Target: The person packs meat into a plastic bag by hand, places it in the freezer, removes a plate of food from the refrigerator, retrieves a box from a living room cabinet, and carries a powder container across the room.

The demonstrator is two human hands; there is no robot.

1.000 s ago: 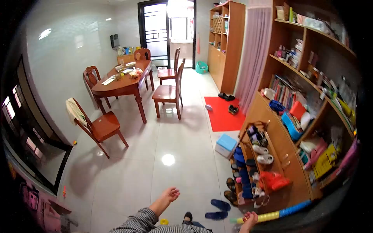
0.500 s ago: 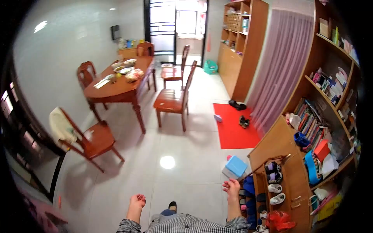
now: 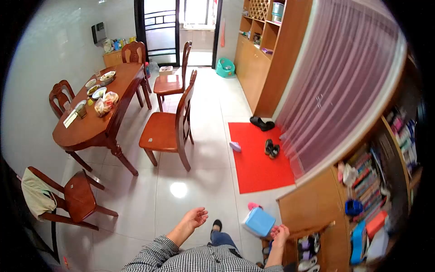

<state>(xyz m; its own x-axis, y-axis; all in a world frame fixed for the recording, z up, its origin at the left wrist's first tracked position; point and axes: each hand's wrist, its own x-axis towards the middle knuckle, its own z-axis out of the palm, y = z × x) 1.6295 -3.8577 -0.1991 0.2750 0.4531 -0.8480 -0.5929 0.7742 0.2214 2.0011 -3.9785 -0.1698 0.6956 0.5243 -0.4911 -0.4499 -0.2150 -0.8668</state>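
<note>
My left hand (image 3: 195,217) hangs in the air in front of my body, palm partly up, fingers loosely bent and apart, with nothing in it. To the right, my right hand (image 3: 280,233) is also held up, its fingers slightly curled and no object visible in them. In the view it lies beside a blue-lidded box (image 3: 261,221) on the floor; I cannot tell whether they touch. A pink item (image 3: 254,206) shows behind that box. Below the right hand, an open shoe cabinet holds several shoes (image 3: 309,245).
A wooden table (image 3: 122,86) with dishes and bags stands at left, chairs (image 3: 161,131) around it. Another chair (image 3: 80,196) has a cloth over its back. Shoes lie on a red mat (image 3: 253,170) before a curtain (image 3: 335,86). Crowded shelves (image 3: 385,136) line the right.
The view has moved forward and turned right, so the table and chairs sit further left. My left hand has risen and swung rightward; my right hand is now closer to the blue-lidded box in view.
</note>
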